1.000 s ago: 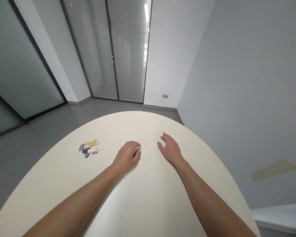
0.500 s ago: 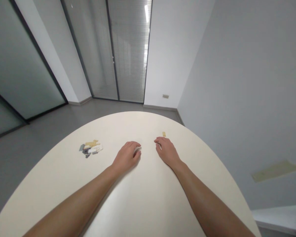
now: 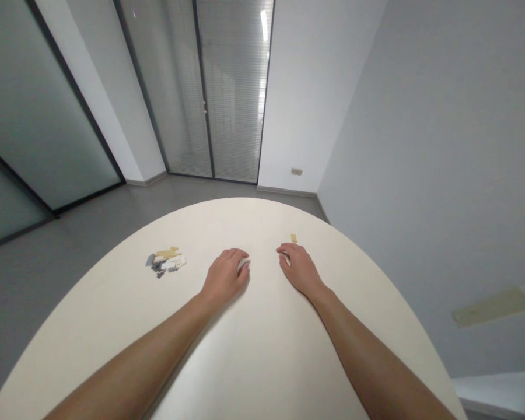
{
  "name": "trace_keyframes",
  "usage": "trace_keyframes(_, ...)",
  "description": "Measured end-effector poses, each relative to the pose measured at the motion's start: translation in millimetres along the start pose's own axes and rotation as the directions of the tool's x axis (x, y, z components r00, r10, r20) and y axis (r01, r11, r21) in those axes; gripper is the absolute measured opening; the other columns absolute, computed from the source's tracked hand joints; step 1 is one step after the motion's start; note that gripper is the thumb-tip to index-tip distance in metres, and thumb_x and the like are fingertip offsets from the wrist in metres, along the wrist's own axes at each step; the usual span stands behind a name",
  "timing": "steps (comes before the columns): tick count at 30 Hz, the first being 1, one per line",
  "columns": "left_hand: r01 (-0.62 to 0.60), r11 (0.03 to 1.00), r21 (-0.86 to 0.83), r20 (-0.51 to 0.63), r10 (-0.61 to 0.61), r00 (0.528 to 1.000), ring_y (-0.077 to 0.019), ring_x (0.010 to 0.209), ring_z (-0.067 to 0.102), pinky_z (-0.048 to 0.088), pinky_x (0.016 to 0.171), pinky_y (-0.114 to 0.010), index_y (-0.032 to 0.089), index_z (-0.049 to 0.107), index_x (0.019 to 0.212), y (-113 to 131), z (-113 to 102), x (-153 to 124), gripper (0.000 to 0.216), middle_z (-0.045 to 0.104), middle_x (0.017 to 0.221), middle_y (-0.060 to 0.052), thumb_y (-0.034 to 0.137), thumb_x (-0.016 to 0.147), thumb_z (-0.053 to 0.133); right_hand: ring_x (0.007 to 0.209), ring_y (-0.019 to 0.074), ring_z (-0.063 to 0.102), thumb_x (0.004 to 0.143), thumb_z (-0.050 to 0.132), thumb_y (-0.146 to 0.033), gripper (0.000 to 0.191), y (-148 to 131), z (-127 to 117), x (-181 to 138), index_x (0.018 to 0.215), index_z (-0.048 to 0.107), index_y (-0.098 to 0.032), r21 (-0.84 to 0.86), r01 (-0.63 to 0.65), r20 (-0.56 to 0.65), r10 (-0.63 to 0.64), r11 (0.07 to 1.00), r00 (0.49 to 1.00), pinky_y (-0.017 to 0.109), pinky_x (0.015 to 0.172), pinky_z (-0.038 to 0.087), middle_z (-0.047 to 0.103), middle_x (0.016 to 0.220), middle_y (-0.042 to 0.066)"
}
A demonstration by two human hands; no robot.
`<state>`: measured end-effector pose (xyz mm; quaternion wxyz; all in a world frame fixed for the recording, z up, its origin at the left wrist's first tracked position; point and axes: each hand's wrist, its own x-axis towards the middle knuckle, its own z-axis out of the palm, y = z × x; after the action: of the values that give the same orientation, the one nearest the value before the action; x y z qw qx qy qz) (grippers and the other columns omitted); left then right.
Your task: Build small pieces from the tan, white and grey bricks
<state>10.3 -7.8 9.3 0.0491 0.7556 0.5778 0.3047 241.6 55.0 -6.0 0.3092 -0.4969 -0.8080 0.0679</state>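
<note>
Both my hands rest on a round cream table [image 3: 254, 356]. My left hand [image 3: 224, 276] lies curled over a small white piece [image 3: 244, 263] that peeks out under its fingertips. My right hand [image 3: 298, 268] rests palm down a short way to the right, fingers loosely apart, with nothing visible in it. A small tan brick [image 3: 293, 237] lies on the table just beyond my right hand's fingers, apart from them. A little pile of tan, white and grey bricks [image 3: 166, 261] sits to the left of my left hand.
The table's far edge curves close behind the bricks. Beyond it are grey floor, glass partitions with blinds [image 3: 227, 87] and a white wall on the right.
My right hand has drawn back from the small tan brick toward my left hand, leaving the brick lying free. My left hand has stayed put.
</note>
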Motion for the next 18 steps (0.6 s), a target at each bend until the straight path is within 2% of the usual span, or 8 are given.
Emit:
trace_keyframes(5, 0.063, 0.962, 0.266, -0.105, -0.036, 0.994, -0.0346, 0.124, 0.053, 0.041, 0.106, -0.052, 0.018, 0.063, 0.115, -11, -12, -5, 0.027, 0.061, 0.132, -0.016, 0.024, 0.089, 0.056, 0.113, 0.0241, 0.059, 0.092, 0.052, -0.017, 0.022, 3, 2, 0, 0.107, 0.067, -0.019, -0.005, 0.0, 0.007, 0.0, 1.0, 1.0, 0.043, 0.105, 0.044, 0.069, 0.116, 0.009)
trace_keyframes(8, 0.181, 0.897, 0.403, -0.176, -0.119, 0.977, -0.0426, 0.137, 0.041, 0.027, 0.113, -0.065, 0.014, 0.06, 0.124, -23, -19, -10, 0.04, 0.05, 0.146, -0.023, 0.032, 0.088, 0.058, 0.114, 0.0241, 0.058, 0.092, 0.051, -0.017, 0.022, 4, 3, 0, 0.108, 0.067, -0.018, -0.009, -0.002, 0.01, 0.002, 1.0, 1.0, 0.042, 0.105, 0.044, 0.068, 0.117, 0.009)
trace_keyframes(11, 0.292, 0.831, 0.474, -0.198, -0.223, 0.955, -0.0446, 0.144, 0.029, 0.018, 0.113, -0.072, 0.01, 0.056, 0.133, -33, -25, -13, 0.051, 0.039, 0.154, -0.025, 0.038, 0.089, 0.054, 0.116, 0.0247, 0.058, 0.092, 0.052, -0.018, 0.023, 5, 5, 1, 0.109, 0.067, -0.017, -0.019, -0.013, 0.019, 0.013, 1.0, 1.0, 0.042, 0.106, 0.044, 0.067, 0.121, 0.01)
trace_keyframes(14, 0.431, 0.716, 0.548, -0.22, -0.374, 0.901, -0.0453, 0.149, 0.017, 0.012, 0.111, -0.078, 0.009, 0.048, 0.144, -40, -34, -14, 0.061, 0.029, 0.161, -0.021, 0.042, 0.092, 0.047, 0.117, 0.0252, 0.057, 0.092, 0.052, -0.018, 0.023, 6, 7, 2, 0.109, 0.068, -0.017, -0.027, -0.017, 0.022, 0.017, 0.999, 1.0, 0.042, 0.107, 0.043, 0.066, 0.123, 0.011)
trace_keyframes(18, 0.585, 0.603, 0.542, -0.211, -0.576, 0.79, -0.0484, 0.15, 0.009, 0.015, 0.107, -0.081, 0.011, 0.039, 0.152, -52, -43, -14, 0.071, 0.021, 0.165, -0.018, 0.052, 0.095, 0.038, 0.117, 0.0257, 0.057, 0.093, 0.052, -0.017, 0.024, 7, 8, 2, 0.11, 0.068, -0.017, -0.026, -0.018, 0.019, 0.019, 0.999, 1.0, 0.042, 0.107, 0.043, 0.065, 0.124, 0.01)
